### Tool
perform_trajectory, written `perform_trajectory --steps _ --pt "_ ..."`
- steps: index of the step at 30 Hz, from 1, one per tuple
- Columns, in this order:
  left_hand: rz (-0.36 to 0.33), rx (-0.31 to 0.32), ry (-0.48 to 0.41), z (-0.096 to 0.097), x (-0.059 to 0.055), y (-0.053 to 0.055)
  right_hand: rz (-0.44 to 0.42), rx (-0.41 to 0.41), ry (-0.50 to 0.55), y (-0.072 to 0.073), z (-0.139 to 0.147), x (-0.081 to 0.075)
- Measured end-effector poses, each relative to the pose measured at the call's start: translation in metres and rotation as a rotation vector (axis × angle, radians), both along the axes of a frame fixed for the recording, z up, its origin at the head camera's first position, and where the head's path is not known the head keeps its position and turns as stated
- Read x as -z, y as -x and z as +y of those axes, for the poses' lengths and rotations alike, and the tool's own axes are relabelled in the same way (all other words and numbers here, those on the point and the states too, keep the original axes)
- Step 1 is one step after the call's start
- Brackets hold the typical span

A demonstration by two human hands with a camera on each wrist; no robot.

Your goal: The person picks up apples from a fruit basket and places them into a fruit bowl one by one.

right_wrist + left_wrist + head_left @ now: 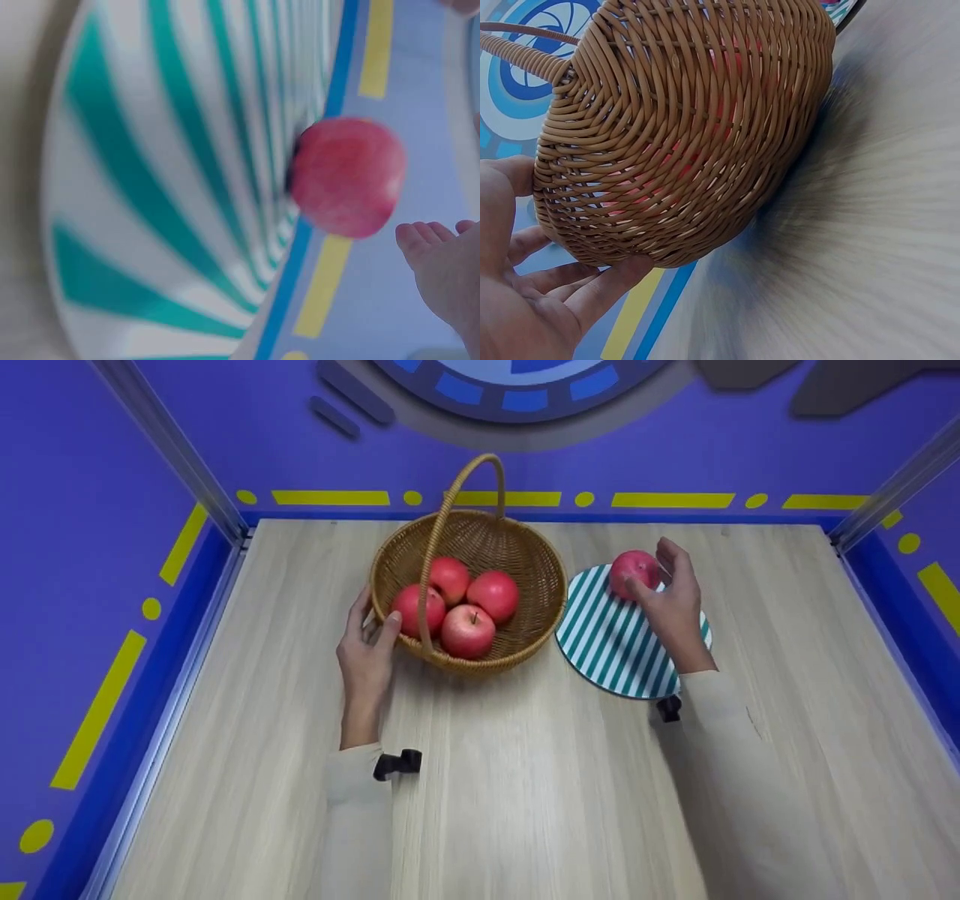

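A brown wicker basket (536, 622) with a tall arched handle holds several red apples (468, 631). My left hand (366, 649) grips its left side, thumb over the rim and fingers along the outside wall. Close up in the left wrist view, the fingers of this hand (544, 292) lie against the weave. To the right, another red apple (632, 575) sits near the far edge of a round green-and-white striped mat (600, 645). My right hand (675, 604) is spread around that apple, its thumb overlapping it in the head view. The right wrist view has a gap between the apple (347, 178) and the fingers (427, 236).
Everything stands on a light wood-grain table (510, 780). Blue panels with yellow marks rise behind the table (637, 457) and along both sides. The mat lies close to the basket's right side. Each wrist carries a black camera mount (397, 764).
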State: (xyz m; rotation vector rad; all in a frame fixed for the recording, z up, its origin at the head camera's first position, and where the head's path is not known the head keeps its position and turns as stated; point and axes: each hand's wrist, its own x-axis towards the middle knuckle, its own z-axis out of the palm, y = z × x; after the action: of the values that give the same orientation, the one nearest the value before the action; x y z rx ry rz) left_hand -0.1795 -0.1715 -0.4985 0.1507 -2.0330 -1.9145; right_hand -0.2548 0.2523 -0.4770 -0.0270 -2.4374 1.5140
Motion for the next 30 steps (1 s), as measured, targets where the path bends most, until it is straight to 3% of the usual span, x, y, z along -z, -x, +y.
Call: perform_trajectory --steps 18,27,30 --pt "-0.014 0.005 -0.020 0.003 0.002 0.002 0.147 -0.246 -0.086 -0.019 -0.063 -0.019" --pt "-0.006 -0.012 -0.002 0.000 0.001 0.002 0.263 -0.356 -0.156 -0.018 -0.093 -0.032" --pt "0.003 -0.012 0.011 0.000 0.000 0.002 0.261 -0.398 -0.198 -0.016 -0.101 -0.035"
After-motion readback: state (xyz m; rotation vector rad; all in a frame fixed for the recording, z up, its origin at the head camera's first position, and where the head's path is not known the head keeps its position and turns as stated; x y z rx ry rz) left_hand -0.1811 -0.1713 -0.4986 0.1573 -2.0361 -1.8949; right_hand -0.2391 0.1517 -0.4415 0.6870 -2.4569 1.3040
